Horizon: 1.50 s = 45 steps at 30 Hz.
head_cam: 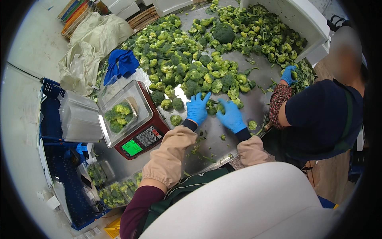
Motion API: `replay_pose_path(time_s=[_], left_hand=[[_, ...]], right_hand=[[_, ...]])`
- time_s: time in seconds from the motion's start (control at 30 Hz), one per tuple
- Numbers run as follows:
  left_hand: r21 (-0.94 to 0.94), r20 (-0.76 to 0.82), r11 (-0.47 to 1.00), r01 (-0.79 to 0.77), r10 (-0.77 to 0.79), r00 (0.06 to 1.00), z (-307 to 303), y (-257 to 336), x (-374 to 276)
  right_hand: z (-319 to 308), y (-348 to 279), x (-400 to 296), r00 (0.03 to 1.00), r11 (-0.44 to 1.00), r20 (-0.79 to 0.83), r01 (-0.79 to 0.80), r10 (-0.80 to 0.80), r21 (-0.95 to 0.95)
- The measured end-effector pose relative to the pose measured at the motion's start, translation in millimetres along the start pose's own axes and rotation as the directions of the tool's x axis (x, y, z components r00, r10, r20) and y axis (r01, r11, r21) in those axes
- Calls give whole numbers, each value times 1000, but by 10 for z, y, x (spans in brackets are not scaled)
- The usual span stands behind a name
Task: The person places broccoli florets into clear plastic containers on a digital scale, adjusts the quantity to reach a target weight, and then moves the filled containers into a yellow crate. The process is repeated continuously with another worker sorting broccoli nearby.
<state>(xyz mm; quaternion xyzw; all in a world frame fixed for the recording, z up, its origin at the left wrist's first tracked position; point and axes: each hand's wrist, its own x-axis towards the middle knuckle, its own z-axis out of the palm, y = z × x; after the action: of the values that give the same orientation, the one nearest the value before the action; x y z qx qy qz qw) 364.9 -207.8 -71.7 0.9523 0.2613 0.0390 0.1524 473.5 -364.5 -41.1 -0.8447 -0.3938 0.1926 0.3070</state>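
My left hand (197, 110), in a blue glove, rests at the near edge of a pile of broccoli florets (194, 71) with its fingers apart. Just right of it, my right hand (231, 117), also gloved, is blurred by motion. Its fingertips are at a green floret (220, 108); whether they grip it cannot be seen. A red-bodied digital scale (146, 134) stands left of my hands, its display lit green. On its steel pan lies a clear plastic tray (135, 110) holding several florets (118, 117). A single floret (176, 120) lies between the scale and my left hand.
A co-worker's gloved hand (289, 75) holds a floret at the right. Stacked clear trays (80, 119) stand left of the scale, near blue crates (56, 167). Filled broccoli packs (115, 194) sit at the near left. A blue cloth (121, 65) lies beyond the scale.
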Motion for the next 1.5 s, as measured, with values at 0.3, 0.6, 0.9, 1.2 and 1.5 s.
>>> replay_pose_path(time_s=[0.3, 0.6, 0.9, 1.2, 1.5], left_hand=[[-130, -244, 987, -99, 64, 968, 248, -263, -44], [-698, -492, 712, -72, -405, 770, -685, -369, -1300], [-347, -836, 934, 79, -347, 424, -2188, -1797, -1961], [-74, -450, 936, 343, -339, 826, -1781, -2423, -1969], [-400, -367, 903, 158, -316, 875, -2016, -2998, -2250]], right_hand=[[678, -58, -10, 974, 965, -211, 23, -80, -260], [441, -581, -330, 933, 831, -190, 359, -305, 426], [1238, -3186, 239, 561, 538, -200, 827, -803, 160], [1795, -3081, 541, 385, 347, 225, 918, -895, -192], [1492, -3067, 869, 414, 471, 236, 831, -879, 296]])
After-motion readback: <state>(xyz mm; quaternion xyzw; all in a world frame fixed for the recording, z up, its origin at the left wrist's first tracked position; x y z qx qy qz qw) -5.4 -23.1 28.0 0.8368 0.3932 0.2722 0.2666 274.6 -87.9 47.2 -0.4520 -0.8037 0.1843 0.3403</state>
